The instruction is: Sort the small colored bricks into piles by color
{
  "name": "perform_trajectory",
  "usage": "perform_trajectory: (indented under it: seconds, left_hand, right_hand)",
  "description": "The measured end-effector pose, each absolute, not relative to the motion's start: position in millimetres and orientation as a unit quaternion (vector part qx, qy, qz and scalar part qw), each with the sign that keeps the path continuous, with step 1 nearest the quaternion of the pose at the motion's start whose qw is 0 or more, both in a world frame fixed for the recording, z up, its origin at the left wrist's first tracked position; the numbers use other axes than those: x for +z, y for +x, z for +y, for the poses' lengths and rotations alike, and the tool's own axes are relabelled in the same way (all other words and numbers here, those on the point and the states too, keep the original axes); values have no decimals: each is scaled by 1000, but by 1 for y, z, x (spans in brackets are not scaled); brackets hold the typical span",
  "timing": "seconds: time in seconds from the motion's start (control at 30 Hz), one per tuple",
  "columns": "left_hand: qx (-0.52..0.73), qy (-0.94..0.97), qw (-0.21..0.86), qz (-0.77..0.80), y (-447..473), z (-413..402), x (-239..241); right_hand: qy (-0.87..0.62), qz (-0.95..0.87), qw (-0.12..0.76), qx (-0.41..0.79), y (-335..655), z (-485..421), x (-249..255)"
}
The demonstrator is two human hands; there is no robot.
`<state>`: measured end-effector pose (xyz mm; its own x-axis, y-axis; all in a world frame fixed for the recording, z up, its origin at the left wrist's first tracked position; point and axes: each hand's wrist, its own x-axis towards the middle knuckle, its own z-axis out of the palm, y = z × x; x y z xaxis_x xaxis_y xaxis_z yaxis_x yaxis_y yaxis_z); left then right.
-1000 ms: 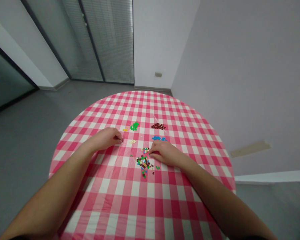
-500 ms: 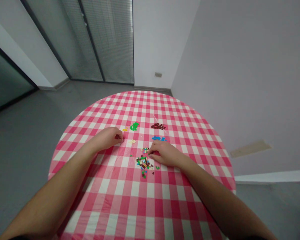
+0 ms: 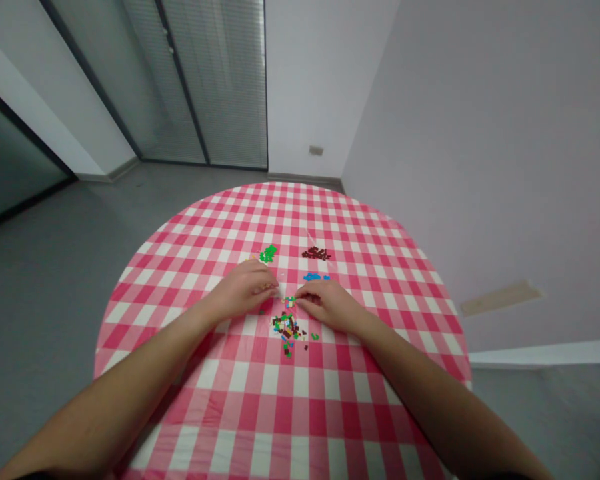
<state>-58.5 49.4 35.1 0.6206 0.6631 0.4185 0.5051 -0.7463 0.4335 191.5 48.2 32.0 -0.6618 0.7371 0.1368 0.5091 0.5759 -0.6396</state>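
Note:
My left hand (image 3: 247,288) is over the table left of centre, its fingers curled together and hiding the cream pieces; whatever is between the fingertips is too small to make out. Opposite it, my right hand (image 3: 333,305) has thumb and forefinger pinched at the edge of a small cluster of mixed pieces (image 3: 290,302). I cannot make out what that pinch holds. Just below both hands lies a larger pile of small mixed-colour building bricks (image 3: 286,327), brown, green, blue and cream. Behind my right hand sit blue pieces (image 3: 312,277).
Farther back are a green pile (image 3: 268,254) and a dark brown pile (image 3: 316,253). A few stray pieces (image 3: 315,337) lie right of the mixed pile. The round table wears a red-and-white checked cloth (image 3: 280,427). A wall (image 3: 480,167) stands close on the right.
My left hand has moved right, toward the small mixed cluster, and now covers the cream pieces. My right hand has shifted only slightly beside that cluster.

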Motion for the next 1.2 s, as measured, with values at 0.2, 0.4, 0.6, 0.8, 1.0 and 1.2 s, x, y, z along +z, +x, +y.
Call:
perform_trajectory:
  seconds: [0.2,0.4,0.6,0.8,1.0,1.2]
  left_hand:
    - [318,896,160,266,-30,34,24]
    - [320,887,154,295,-29,36,21]
    - [340,872,160,314,-29,32,23]
    - [362,853,155,341,-30,31,27]
    - [333,835,52,436,-52,57,21]
    - [243,831,-16,500,-61,78,11]
  right_hand:
    - [-388,-799,246,387,189,47,29]
    - [-395,-751,269,456,185,48,24]
    - [-399,-689,272,541,184,48,22]
    - [-404,-648,293,575,182,46,21]
    - [-420,-670,303,531,181,45,20]
    - [-416,-728,279,468,183,44,22]
